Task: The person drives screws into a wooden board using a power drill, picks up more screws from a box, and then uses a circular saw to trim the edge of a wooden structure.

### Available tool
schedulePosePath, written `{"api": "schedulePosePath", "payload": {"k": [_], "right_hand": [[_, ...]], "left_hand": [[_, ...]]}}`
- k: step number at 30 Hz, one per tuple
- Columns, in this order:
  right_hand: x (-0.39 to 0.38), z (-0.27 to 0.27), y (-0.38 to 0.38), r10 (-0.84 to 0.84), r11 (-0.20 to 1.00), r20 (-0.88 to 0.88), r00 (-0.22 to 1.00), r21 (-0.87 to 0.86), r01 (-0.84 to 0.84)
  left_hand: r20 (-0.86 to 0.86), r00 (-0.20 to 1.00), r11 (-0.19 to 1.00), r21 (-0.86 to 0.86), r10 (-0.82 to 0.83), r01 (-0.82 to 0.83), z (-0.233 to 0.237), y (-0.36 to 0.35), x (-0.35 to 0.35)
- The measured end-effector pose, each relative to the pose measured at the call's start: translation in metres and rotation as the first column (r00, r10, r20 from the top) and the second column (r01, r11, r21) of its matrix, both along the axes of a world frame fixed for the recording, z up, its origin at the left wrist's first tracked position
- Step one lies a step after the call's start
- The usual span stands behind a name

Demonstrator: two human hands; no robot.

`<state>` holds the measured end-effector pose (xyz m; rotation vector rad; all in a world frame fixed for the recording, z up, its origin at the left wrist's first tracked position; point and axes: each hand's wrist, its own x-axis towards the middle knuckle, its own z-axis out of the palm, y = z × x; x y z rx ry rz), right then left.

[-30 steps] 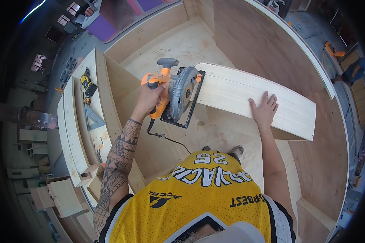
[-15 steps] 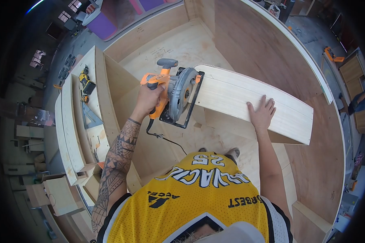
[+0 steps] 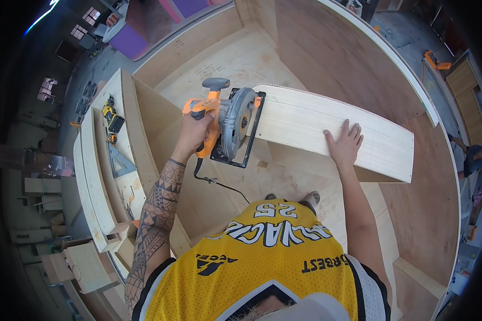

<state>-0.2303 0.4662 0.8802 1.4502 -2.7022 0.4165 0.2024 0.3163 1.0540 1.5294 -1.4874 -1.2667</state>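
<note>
My left hand (image 3: 196,130) is wrapped round the rear handle of an orange and grey circular saw (image 3: 233,125). The saw stands at the left end of a long pale plywood board (image 3: 297,119), its black base frame against that end. I cannot see whether the blade is turning. A black power cord (image 3: 227,186) hangs from the saw's handle and runs toward my body. Farther right, my right hand (image 3: 345,143) lies flat on the board's top, fingers spread, holding nothing.
Curved plywood walls (image 3: 353,59) surround me. On a ledge to the left lie a yellow and black cordless tool (image 3: 112,116), a tape measure (image 3: 111,138) and a blue-grey triangular square (image 3: 124,161). Another person (image 3: 472,158) is at the far right edge.
The whole view has shifted slightly. The saw and both hands keep about the same places on the board. More of the person at the far right shows now.
</note>
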Motion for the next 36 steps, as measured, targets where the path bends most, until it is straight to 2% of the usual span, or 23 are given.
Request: {"api": "schedulePosePath", "payload": {"k": [8,10,13,36], "right_hand": [[-0.001,-0.001,0.000,-0.011,1.000,-0.025,1.000,-0.014,0.011],[0.000,-0.001,-0.001,-0.023,0.999,-0.014,1.000,0.044,0.024],[0.000,-0.001,0.000,-0.008,1.000,-0.026,1.000,-0.018,0.008],[0.001,0.002,0.000,-0.017,1.000,-0.019,1.000,0.014,0.018]], "left_hand": [[0.004,1.000,1.000,-0.020,-0.024,0.024,0.002,-0.003,-0.005],[0.008,1.000,0.999,-0.020,-0.027,0.027,0.000,-0.005,-0.005],[0.012,1.000,0.999,-0.019,-0.027,0.027,0.002,-0.006,-0.007],[0.051,0.998,0.999,-0.029,-0.022,0.024,-0.002,-0.019,-0.013]]}}
